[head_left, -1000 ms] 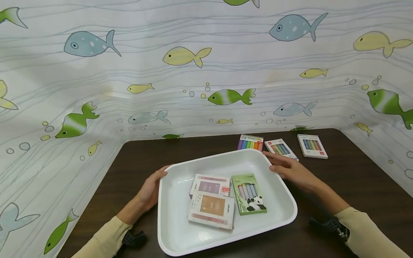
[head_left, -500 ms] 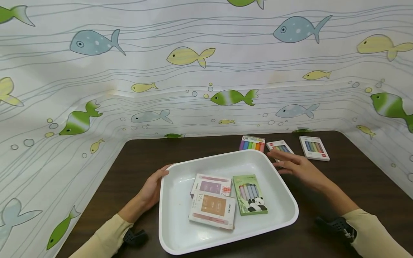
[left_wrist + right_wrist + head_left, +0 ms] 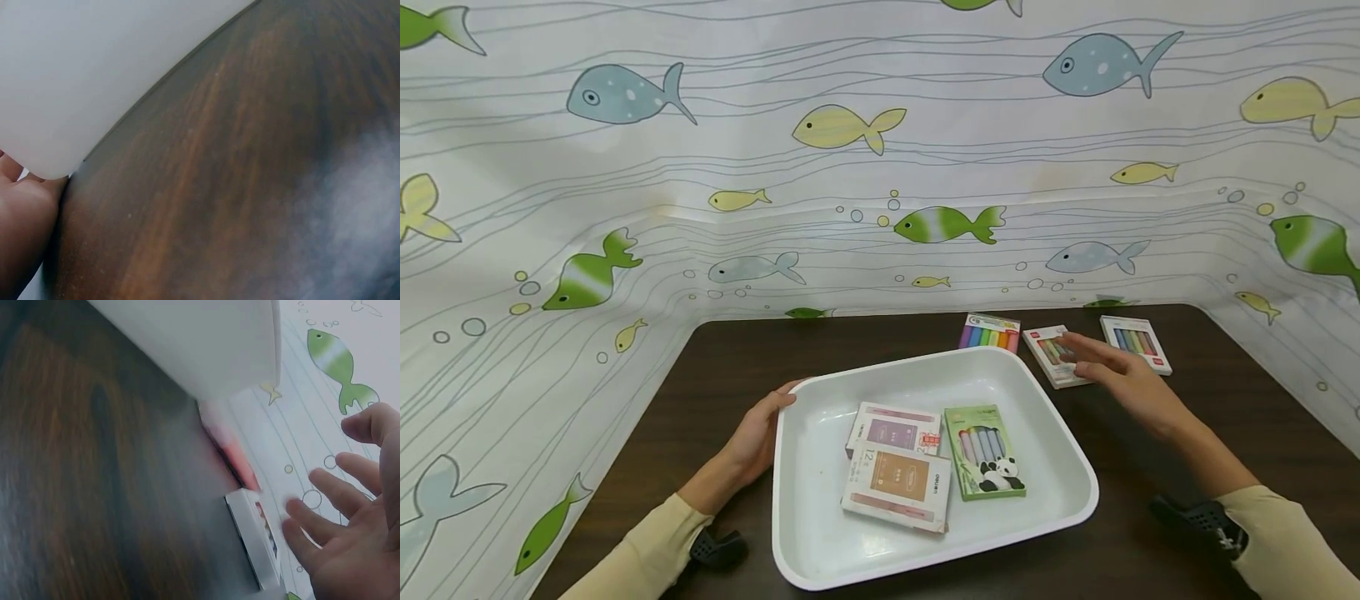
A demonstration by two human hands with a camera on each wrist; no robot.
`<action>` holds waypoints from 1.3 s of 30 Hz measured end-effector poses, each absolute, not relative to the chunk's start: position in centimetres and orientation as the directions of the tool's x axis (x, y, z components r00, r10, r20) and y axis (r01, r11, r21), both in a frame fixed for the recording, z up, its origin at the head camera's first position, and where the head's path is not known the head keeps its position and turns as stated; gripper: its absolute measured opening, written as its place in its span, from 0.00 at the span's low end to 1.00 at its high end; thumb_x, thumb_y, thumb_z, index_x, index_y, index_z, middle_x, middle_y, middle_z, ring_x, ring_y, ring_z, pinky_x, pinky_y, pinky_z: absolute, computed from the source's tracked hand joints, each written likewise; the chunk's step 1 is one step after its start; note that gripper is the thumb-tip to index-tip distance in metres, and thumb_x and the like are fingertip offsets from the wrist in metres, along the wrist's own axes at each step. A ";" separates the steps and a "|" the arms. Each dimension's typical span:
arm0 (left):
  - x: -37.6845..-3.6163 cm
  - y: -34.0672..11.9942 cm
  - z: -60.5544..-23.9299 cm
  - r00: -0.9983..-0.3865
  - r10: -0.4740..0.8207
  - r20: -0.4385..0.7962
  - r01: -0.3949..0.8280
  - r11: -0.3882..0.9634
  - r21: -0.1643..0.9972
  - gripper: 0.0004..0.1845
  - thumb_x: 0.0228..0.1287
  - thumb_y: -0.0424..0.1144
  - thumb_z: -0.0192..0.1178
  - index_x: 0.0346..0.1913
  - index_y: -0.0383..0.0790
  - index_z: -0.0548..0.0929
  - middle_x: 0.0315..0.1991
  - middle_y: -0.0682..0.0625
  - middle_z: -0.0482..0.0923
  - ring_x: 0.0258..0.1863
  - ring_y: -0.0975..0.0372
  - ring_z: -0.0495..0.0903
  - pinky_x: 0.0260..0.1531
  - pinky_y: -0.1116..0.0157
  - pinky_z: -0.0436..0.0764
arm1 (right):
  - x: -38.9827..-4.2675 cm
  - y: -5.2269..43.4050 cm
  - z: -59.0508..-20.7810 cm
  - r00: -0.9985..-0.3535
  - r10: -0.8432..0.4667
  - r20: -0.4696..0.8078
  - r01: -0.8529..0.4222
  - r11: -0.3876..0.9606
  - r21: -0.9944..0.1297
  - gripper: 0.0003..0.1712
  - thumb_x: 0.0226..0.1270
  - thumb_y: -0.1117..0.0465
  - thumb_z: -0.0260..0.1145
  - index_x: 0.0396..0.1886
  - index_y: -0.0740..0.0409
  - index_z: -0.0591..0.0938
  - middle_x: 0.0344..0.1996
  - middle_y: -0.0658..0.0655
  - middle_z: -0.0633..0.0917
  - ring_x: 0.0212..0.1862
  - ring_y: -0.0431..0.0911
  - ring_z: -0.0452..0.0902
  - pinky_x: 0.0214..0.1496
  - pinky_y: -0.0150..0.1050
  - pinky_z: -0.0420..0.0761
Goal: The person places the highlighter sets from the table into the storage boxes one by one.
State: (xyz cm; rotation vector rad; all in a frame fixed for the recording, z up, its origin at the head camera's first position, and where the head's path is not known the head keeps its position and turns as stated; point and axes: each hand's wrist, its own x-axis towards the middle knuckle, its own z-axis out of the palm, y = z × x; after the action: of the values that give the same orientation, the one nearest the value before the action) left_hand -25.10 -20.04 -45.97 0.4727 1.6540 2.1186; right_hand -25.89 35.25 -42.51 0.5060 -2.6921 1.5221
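The left hand point(image 3: 748, 446) holds the back left corner of a white tray point(image 3: 808, 500), its thumb at the rim. Inside the tray lie a green box point(image 3: 973, 483) with a panda and coloured sticks printed on it, a white box with a brown label point(image 3: 898, 487), and a white box with a purple label point(image 3: 891, 429) partly under it. Off the tray's right side, the right hand point(image 3: 1138, 387) reaches with fingers extended and parted, overlapping a white box of coloured sticks point(image 3: 1048, 367) in the head view. In the right wrist view, that hand point(image 3: 350, 544) holds nothing.
Behind the tray stands a box of rainbow-coloured sticks point(image 3: 988, 333), its front partly hidden by the rim. Another white box of sticks point(image 3: 1138, 337) lies farther right. A fish-patterned cloth point(image 3: 850, 183) encloses the dark wooden table point(image 3: 760, 346) at back and sides.
The right hand has left the tray's right rim and moved right, over the white box of sticks. The left hand stays at its corner. The tray and its boxes keep their place.
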 end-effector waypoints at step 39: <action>-25.3 -20.2 -46.1 -0.853 0.522 0.016 -0.121 -0.226 0.967 0.25 0.83 0.42 0.35 0.76 0.38 0.60 0.64 0.37 0.70 0.55 0.51 0.77 0.50 0.54 0.80 | -29.0 42.4 -45.1 -0.971 0.121 0.207 0.003 0.868 -0.497 0.43 0.75 0.45 0.60 0.70 0.79 0.64 0.65 0.87 0.61 0.63 0.82 0.57 0.59 0.76 0.59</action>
State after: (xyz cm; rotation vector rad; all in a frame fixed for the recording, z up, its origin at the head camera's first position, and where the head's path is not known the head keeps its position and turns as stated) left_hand -25.29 -20.15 -46.07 0.4765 1.6271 2.1237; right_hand -29.00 42.39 -45.11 -0.0943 -2.8096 0.7465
